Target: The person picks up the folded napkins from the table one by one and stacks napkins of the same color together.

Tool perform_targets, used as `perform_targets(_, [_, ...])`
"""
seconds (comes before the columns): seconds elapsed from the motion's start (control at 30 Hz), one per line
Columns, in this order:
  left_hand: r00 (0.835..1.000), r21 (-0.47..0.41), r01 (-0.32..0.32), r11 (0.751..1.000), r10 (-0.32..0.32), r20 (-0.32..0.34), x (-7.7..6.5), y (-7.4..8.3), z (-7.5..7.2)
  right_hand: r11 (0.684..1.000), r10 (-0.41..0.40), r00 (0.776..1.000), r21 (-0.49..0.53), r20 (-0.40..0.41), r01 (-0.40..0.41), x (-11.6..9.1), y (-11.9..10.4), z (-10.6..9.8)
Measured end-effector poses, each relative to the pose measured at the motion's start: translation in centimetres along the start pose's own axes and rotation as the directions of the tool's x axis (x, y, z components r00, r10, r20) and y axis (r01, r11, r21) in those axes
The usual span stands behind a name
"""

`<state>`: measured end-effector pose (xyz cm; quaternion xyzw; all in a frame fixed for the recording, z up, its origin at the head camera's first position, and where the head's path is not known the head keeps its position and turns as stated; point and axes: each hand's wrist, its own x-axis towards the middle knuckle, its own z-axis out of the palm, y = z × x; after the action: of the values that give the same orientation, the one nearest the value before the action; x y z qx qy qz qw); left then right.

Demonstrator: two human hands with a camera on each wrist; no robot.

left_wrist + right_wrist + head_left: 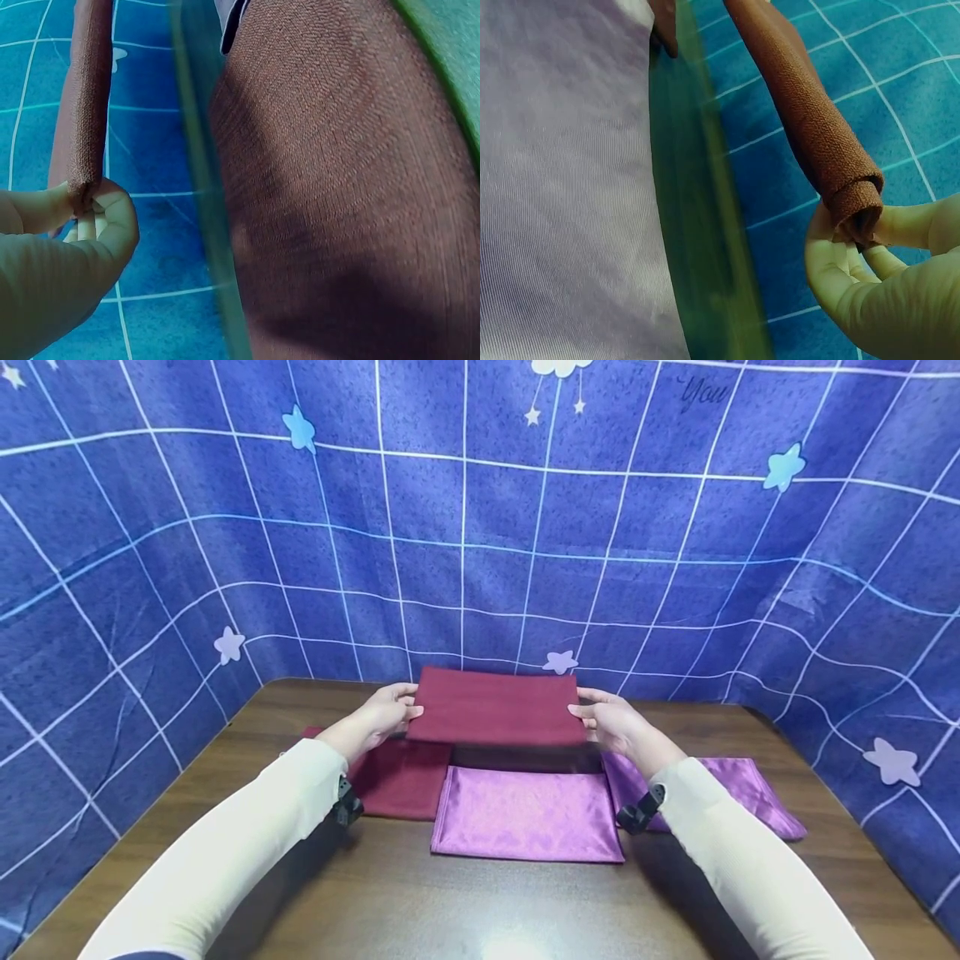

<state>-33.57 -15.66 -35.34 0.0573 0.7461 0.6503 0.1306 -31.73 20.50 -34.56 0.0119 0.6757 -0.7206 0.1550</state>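
A folded dark red cloth [498, 706] is held up above the back of the table, stretched flat between both hands. My left hand [386, 710] pinches its left end between thumb and fingers. At the opposite end, my right hand [611, 720] pinches the cloth the same way. In the left wrist view the left hand [82, 255] grips the folded edge of the red cloth [91, 97]. The right wrist view shows layered folds of the cloth [810, 112] in the right hand [885, 285].
On the wooden table [420, 902] lie another dark red cloth [405, 781] at left, a shiny purple cloth [528, 817] in the middle and a second purple cloth [742, 789] at right, partly behind my right arm. A blue grid-patterned curtain [495, 577] hangs behind the table.
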Motion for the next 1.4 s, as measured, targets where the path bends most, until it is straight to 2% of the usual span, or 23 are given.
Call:
perform_targets(0.17, [1.000,0.002,-0.001,1.000,0.001,-0.002,-0.5,0.2,-0.7,0.999,0.017,1.000,-0.034,-0.008,-0.017,-0.3,-0.4,0.7])
perform_targets(0.43, [1.000,0.052,-0.020,0.998,0.021,-0.010,-1.0,0.4,-1.0,1.000,0.013,1.000,0.004,-0.016,-0.013,-1.0,-0.9,1.6])
perform_targets(0.83, [1.000,0.057,-0.030,0.998,0.030,-0.007,-1.8,0.5,-2.0,0.998,0.010,0.999,0.062,-0.044,-0.007,-1.3,-0.5,3.2])
perform_targets(1.07, [0.998,0.074,-0.014,0.997,0.018,-0.056,-2.9,0.6,-3.1,0.999,-0.008,1.000,0.052,-0.024,0.010,-1.7,-0.8,4.9])
perform_targets(1.4, [0.996,0.121,-0.028,0.992,0.038,-0.079,-3.9,0.6,-4.4,0.996,-0.020,0.999,0.081,-0.039,0.023,-1.9,-0.6,6.6])
